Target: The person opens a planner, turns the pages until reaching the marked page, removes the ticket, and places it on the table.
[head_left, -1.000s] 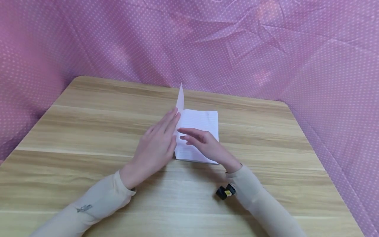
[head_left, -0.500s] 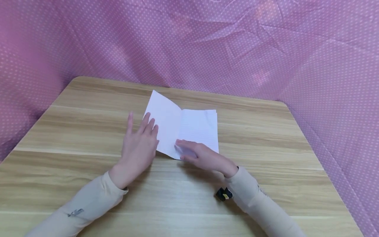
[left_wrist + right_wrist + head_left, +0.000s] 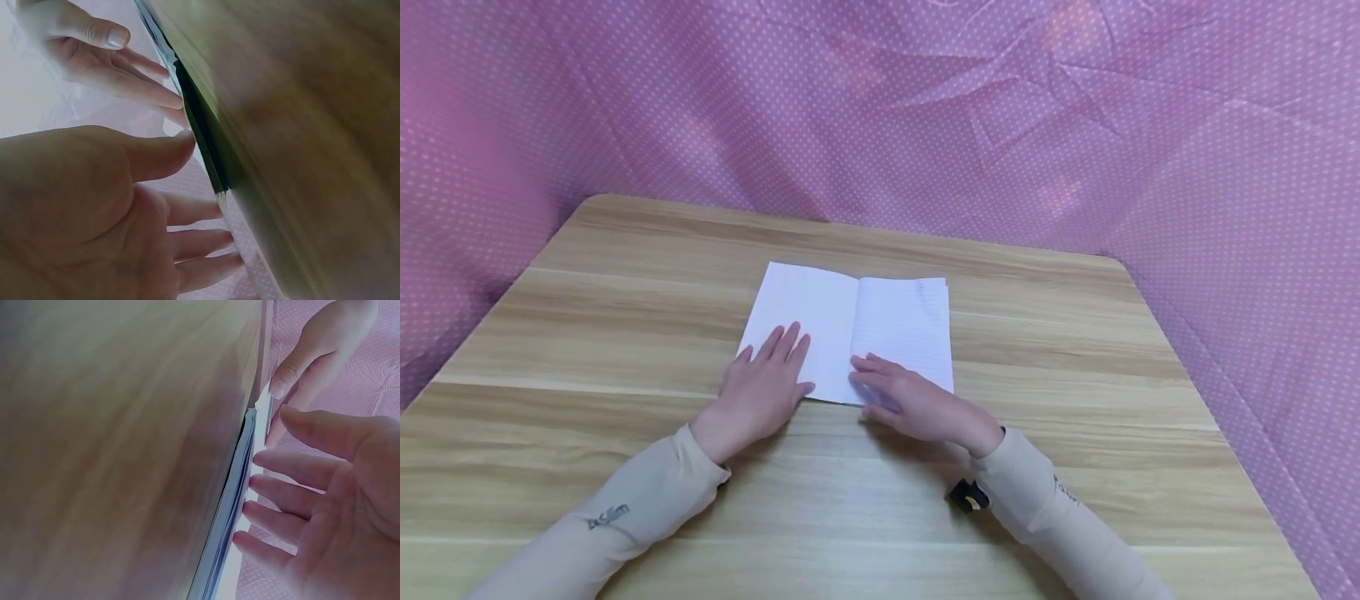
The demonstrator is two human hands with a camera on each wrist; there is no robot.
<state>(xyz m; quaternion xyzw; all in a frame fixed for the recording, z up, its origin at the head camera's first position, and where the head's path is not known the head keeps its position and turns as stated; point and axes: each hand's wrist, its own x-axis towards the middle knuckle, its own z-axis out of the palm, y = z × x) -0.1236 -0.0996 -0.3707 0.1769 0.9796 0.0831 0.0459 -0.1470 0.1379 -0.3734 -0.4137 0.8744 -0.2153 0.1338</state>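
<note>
An open notebook (image 3: 898, 321) lies on the table, with a plain white left page (image 3: 808, 300) and a lined right page. My left hand (image 3: 760, 392) rests spread on the lower part of the left page, fingers straight and thumb near the bottom edge. Over the lower right page is my right hand (image 3: 917, 404), its fingers extended toward the centre fold. In the left wrist view the left hand (image 3: 125, 200) shows its palm beside the notebook's dark edge. The right wrist view has the right hand's fingertips (image 3: 265, 459) right at the stack of pages (image 3: 228, 512).
The wood-grain table (image 3: 1037, 333) extends around the notebook on all sides. Behind and beside it hangs a pink dotted cloth (image 3: 880, 125). A small black device (image 3: 968, 496) sits at the right sleeve's cuff.
The left page has swung from upright over to the left and now lies nearly flat. My left hand moved left and down with it; my right hand shifted slightly toward the notebook's bottom edge.
</note>
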